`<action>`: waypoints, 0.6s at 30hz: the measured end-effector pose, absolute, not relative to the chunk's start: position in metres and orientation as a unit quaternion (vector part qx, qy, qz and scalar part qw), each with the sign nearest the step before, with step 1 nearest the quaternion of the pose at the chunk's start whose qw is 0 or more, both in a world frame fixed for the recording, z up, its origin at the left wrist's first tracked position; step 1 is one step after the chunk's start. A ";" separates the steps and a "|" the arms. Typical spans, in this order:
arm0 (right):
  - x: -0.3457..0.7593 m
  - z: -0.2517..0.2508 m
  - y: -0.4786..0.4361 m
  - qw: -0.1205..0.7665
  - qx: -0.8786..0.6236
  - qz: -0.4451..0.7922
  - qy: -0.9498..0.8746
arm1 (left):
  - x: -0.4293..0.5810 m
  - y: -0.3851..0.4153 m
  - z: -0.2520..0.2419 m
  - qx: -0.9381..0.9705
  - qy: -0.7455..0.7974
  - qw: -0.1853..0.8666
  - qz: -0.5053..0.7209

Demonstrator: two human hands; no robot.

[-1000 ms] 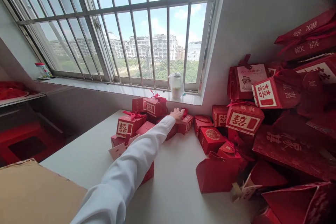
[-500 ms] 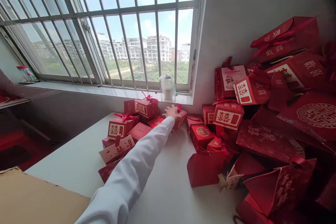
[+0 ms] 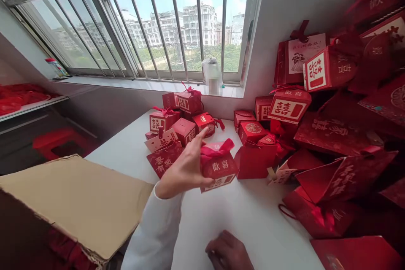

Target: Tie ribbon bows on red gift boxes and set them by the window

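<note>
left sleeve (image 3: 155,236): long, plain white, kinda loose with soft creases, just right of the carton (image 3: 85,194)
cuff (image 3: 164,204): same white, simple plain edge
left hand (image 3: 183,171): bare, slim-fingered
right hand (image 3: 230,251): bare too, further right of the carton, bit blurry tbh

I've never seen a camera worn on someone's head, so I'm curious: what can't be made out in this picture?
All in the head view:
- Held red box, left side: covered by the left hand.
- Right hand's wrist: cut off by the lower edge.
- Cardboard box, most contents: hidden by its flap and shadow.
- Wrapped container on the windowsill: lower part blurred.
</note>
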State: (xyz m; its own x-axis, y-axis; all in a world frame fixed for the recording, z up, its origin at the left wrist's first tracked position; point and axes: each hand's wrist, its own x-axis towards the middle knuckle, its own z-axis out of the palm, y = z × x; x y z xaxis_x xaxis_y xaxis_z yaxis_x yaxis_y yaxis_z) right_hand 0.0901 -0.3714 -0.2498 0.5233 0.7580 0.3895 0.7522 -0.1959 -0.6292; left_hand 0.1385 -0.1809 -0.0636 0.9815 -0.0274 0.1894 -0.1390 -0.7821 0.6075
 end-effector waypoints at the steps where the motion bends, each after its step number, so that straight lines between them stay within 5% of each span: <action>1: 0.094 -0.250 -0.380 0.465 -0.775 0.015 -0.428 | 0.127 -0.185 -0.082 0.933 -0.053 0.351 0.058; 6: 0.109 -0.245 -0.435 0.572 -0.810 -0.026 -0.126 | 0.099 -0.202 -0.153 0.875 -0.110 0.469 -0.033; 11: 0.115 -0.228 -0.455 0.645 -0.759 0.014 -0.091 | 0.102 -0.195 -0.170 0.797 -0.095 0.595 -0.035; 18: 0.132 -0.193 -0.426 0.588 -0.796 -0.056 -0.132 | 0.109 -0.194 -0.150 0.859 -0.042 0.509 0.045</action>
